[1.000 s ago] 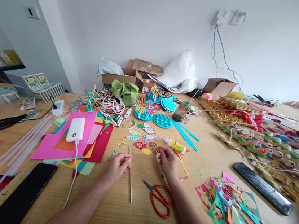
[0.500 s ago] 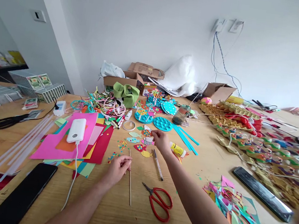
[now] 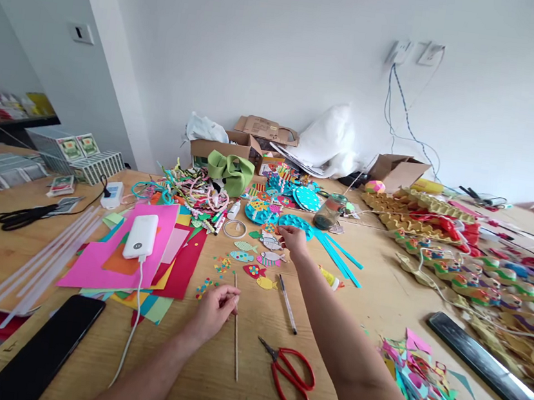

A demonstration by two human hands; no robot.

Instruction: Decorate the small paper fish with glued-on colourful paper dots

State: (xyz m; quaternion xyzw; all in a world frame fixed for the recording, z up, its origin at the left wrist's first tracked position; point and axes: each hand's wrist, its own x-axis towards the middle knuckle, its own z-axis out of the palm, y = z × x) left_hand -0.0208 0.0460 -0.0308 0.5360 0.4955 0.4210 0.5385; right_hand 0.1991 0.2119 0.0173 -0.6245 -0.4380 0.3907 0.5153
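My left hand (image 3: 215,310) is closed, its fingertips around a thin wooden stick (image 3: 237,345) low over the table. Small coloured paper dots (image 3: 206,288) lie just beyond it. My right hand (image 3: 294,241) reaches forward with its fingers pinched, at the upper edge of a group of paper fish. Whatever is in that pinch is too small to tell. Below it are a striped pink fish (image 3: 267,260), a red fish with dots (image 3: 254,271) and a yellow fish (image 3: 266,283). Scalloped blue discs (image 3: 258,214) stand just past the fingers.
Red-handled scissors (image 3: 291,378) and a pen (image 3: 288,304) lie between my arms. A yellow glue bottle (image 3: 329,277) is partly behind my right forearm. Coloured sheets bear a white power bank (image 3: 140,236). A glass jar (image 3: 328,213), paper scraps (image 3: 424,381) and phones surround the space.
My right hand has moved slightly away from me, from the middle of the fish toward the blue discs. My left hand stays at the stick. The whole view has shifted a little.
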